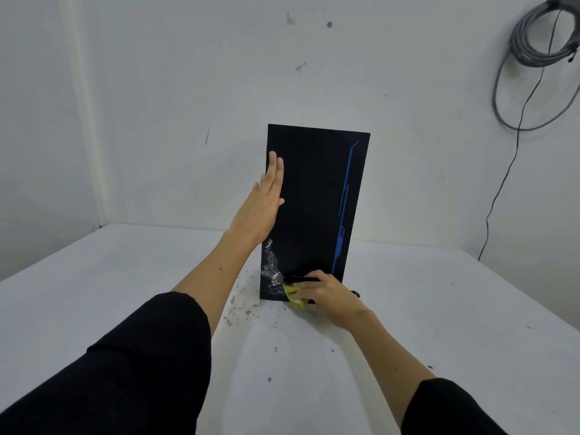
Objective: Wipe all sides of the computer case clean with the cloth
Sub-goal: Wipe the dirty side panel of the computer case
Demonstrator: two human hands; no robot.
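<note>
The right hand (326, 296) has its fingers curled round a yellow cloth (293, 296), pressing it against the lower front of the case (317, 199), just above the bottom edge. Beside the cloth, toward the case's lower left corner, a patch of whitish smears (271, 271) shows on the black panel. The left hand (262, 208) lies flat with fingers straight and together, against the case's left edge at about mid-height, thumb touching the front. The case stands upright on the table (439, 309), about midway across and toward the far edge, near the wall; a blue line (343, 208) runs down its right side. Dark specks (241, 306) dot the table just in front of the case. Grey cable (539, 42) hangs coiled on the wall at upper right.
</note>
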